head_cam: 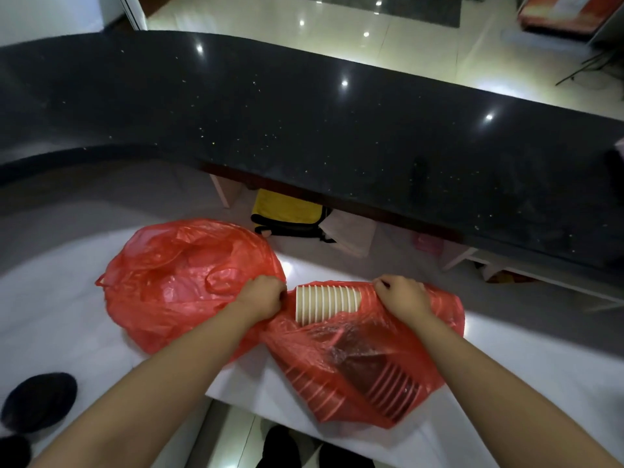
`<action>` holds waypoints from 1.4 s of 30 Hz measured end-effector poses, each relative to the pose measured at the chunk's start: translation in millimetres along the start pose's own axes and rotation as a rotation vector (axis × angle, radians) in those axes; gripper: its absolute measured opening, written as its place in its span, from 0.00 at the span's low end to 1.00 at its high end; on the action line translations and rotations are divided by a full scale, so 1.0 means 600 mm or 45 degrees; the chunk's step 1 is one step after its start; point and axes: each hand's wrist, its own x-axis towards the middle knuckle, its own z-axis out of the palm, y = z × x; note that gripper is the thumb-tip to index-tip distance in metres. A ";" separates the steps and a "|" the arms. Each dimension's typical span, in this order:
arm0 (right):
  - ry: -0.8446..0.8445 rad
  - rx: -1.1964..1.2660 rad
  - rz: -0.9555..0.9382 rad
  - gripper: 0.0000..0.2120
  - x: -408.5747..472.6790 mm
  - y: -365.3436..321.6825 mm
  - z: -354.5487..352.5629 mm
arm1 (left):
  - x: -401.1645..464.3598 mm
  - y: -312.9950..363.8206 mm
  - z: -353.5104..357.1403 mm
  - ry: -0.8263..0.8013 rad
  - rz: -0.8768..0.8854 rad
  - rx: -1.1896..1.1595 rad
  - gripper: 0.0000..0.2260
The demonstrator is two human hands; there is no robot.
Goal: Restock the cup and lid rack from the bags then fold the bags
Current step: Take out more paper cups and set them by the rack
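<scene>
A white bench point(506, 373) fills the near ground. Beyond it a long, curved black counter point(304, 123), speckled and glossy, crosses the scene from left to right and mirrors ceiling lights. Under its edge sit a yellow-and-black bag point(287, 214) and white shelving point(472, 256). Farther off, pale glossy floor tiles point(405, 38) reflect more lights.

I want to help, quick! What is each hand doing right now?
Left hand: closed, gripping the red bag at its opening.
Right hand: closed, pinching the same bag's plastic beside the cups.
</scene>
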 end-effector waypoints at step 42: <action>0.074 0.052 -0.128 0.13 -0.034 0.027 -0.053 | -0.069 -0.013 -0.180 0.419 -0.527 -1.542 0.11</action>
